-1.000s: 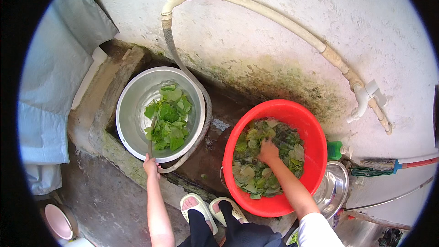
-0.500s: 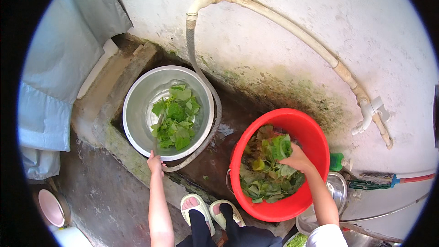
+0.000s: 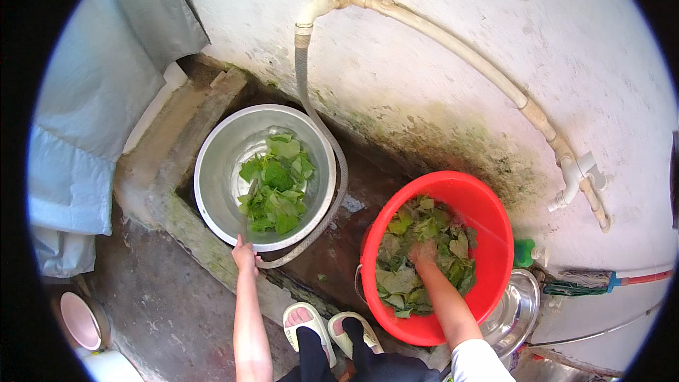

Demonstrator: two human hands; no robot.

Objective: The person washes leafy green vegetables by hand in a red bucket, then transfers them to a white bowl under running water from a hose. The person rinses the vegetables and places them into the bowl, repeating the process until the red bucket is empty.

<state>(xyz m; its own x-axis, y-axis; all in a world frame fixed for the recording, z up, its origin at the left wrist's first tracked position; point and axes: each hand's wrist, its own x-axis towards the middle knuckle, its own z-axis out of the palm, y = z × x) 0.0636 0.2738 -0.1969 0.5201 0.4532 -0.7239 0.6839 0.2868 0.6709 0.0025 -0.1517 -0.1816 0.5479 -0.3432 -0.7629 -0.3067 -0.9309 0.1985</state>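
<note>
My left hand (image 3: pixel 245 257) grips a grey hose (image 3: pixel 302 67) at the near rim of a steel basin (image 3: pixel 212 155). The hose loops down from a white tap (image 3: pixel 315 6) around the basin's right side. Bright green leaves (image 3: pixel 278 187) lie inside the basin, slightly right of its middle. My right hand (image 3: pixel 425 255) is plunged into a red plastic bucket (image 3: pixel 493 226) among wet, floating leaves (image 3: pixel 458 276); water and leaves hide its fingers.
A second white tap (image 3: pixel 571 177) is on the stained wall. Right of the bucket are a shiny bowl (image 3: pixel 518 315), green bottle (image 3: pixel 523 253) and mop (image 3: pixel 580 286). A blue-grey sheet (image 3: pixel 85 155) hangs left; a pink-lined bowl (image 3: pixel 80 320) is below. My sandalled feet (image 3: pixel 304 329) stand before the trough's ledge (image 3: pixel 191 237).
My right hand was lifting a clump of leaves half a second ago and is now down in the water. My left hand keeps its grip; the view has shifted slightly.
</note>
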